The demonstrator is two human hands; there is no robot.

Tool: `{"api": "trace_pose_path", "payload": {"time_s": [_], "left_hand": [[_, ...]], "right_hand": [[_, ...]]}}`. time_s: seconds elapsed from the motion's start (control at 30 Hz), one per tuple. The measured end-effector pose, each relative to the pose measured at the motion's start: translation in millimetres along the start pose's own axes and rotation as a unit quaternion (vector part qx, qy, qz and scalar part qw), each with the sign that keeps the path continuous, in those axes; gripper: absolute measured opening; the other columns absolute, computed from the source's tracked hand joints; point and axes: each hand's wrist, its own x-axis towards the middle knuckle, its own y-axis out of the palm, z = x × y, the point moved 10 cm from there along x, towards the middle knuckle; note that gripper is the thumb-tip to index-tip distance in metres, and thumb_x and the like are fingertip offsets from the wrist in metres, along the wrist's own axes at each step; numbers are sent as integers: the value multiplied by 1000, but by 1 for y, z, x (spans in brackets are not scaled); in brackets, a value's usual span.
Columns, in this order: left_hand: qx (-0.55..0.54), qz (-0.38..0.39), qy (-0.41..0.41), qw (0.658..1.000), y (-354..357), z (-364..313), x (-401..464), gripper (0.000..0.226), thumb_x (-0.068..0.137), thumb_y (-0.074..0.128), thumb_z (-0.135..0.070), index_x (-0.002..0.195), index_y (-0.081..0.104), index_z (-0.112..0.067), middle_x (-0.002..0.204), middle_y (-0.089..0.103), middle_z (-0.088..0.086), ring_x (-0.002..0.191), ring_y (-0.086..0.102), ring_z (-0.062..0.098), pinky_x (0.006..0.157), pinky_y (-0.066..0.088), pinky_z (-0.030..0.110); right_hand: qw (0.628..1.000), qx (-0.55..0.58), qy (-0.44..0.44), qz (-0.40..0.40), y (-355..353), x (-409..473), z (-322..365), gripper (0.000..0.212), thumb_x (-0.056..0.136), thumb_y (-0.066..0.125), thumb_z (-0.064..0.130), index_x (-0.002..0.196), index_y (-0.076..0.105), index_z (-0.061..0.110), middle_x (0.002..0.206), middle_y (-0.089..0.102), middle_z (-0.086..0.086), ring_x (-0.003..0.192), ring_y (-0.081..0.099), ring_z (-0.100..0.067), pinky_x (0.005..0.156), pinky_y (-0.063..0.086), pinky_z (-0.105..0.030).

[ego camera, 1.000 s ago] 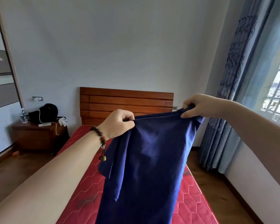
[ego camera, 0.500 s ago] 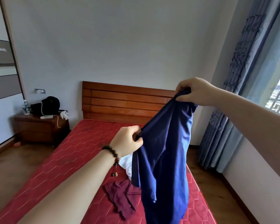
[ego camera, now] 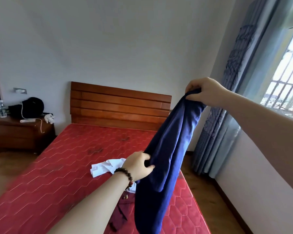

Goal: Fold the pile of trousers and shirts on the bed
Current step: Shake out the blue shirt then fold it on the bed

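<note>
We see the right hand (ego camera: 204,92) gripping the top of a blue garment (ego camera: 167,154) held high above the bed (ego camera: 66,166), while the left hand (ego camera: 139,165) pinches its edge lower down. The hanging cloth partly hides a white garment (ego camera: 107,167) and a maroon garment (ego camera: 119,215) on the mattress. A nightstand (ego camera: 22,132) stands left of the headboard (ego camera: 120,105); curtains (ego camera: 227,115) hang at right.

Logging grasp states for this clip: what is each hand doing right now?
Left hand: fingers closed on the blue garment, low on its edge.
Right hand: fingers closed on the same blue garment, holding its top up.
</note>
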Motion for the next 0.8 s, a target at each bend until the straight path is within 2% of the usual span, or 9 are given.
{"api": "trace_pose_path", "payload": {"time_s": [0.07, 0.13, 0.2, 0.27, 0.43, 0.5, 0.6, 0.67, 0.8], "left_hand": [[-8, -8, 11, 1000, 2, -1, -1, 20, 81, 67, -34, 90, 71, -17, 98, 65, -3, 88, 62, 18, 80, 51, 33], [-6, -38, 25, 999, -5, -2, -3, 17, 81, 66, -29, 90, 70, -15, 101, 61, -3, 87, 61, 18, 78, 51, 33], [-1, -79, 45, 996, -16, -5, -8, 13, 81, 66, -24, 83, 67, -11, 94, 59, -2, 78, 58, 18, 70, 48, 30], [-1, -118, 54, 992, -31, -6, -12, 16, 82, 67, -20, 72, 62, -9, 82, 55, -3, 65, 50, 15, 60, 40, 26], [-20, -197, 57, 978, -64, -1, -24, 44, 87, 69, -15, 54, 40, -10, 55, 37, -3, 49, 36, 16, 50, 29, 29], [-9, -211, 53, 976, -74, 1, -27, 46, 85, 72, -16, 53, 41, -7, 54, 36, -2, 48, 35, 16, 49, 27, 29], [-1, -208, 55, 977, -87, 5, -28, 40, 79, 79, -18, 56, 49, -4, 56, 45, 2, 51, 42, 18, 52, 33, 29], [1, -216, 58, 975, -103, 5, -28, 41, 74, 84, -20, 56, 50, -6, 54, 45, -1, 50, 42, 16, 52, 33, 26], [-31, -299, 24, 954, -162, 14, -23, 47, 71, 86, -24, 52, 46, -8, 46, 40, -1, 45, 32, 8, 47, 26, 19]], "right_hand": [[1000, 10, 13, -16, -8, -3, -9, 18, 77, 69, 14, 74, 65, 31, 75, 68, 15, 72, 62, -16, 64, 52, -28], [999, 19, 27, -34, -15, -6, -19, 20, 78, 69, 16, 71, 64, 33, 73, 66, 16, 67, 60, -14, 57, 49, -24], [998, 32, 40, -48, -22, -9, -30, 18, 79, 69, 16, 72, 64, 31, 74, 67, 12, 67, 58, -14, 56, 47, -23], [995, 43, 55, -64, -28, -13, -43, 13, 79, 70, 16, 76, 66, 27, 79, 68, 6, 71, 58, -15, 59, 46, -23], [989, 62, 84, -102, -39, -22, -67, 9, 80, 70, 13, 80, 68, 21, 74, 65, 8, 71, 57, -14, 58, 44, -21], [988, 67, 92, -103, -39, -25, -73, 9, 81, 70, 12, 79, 68, 21, 74, 64, 8, 69, 57, -12, 56, 44, -21], [989, 56, 96, -101, -39, -28, -82, 11, 81, 70, 14, 78, 68, 24, 75, 64, 9, 69, 56, -8, 55, 43, -20], [990, 50, 96, -93, -38, -30, -88, 12, 81, 71, 15, 77, 67, 26, 76, 65, 9, 70, 57, -10, 59, 43, -21], [991, 28, 97, -82, -30, -34, -101, 11, 81, 72, 15, 80, 67, 24, 81, 66, 1, 82, 57, -18, 75, 38, -24]]}}
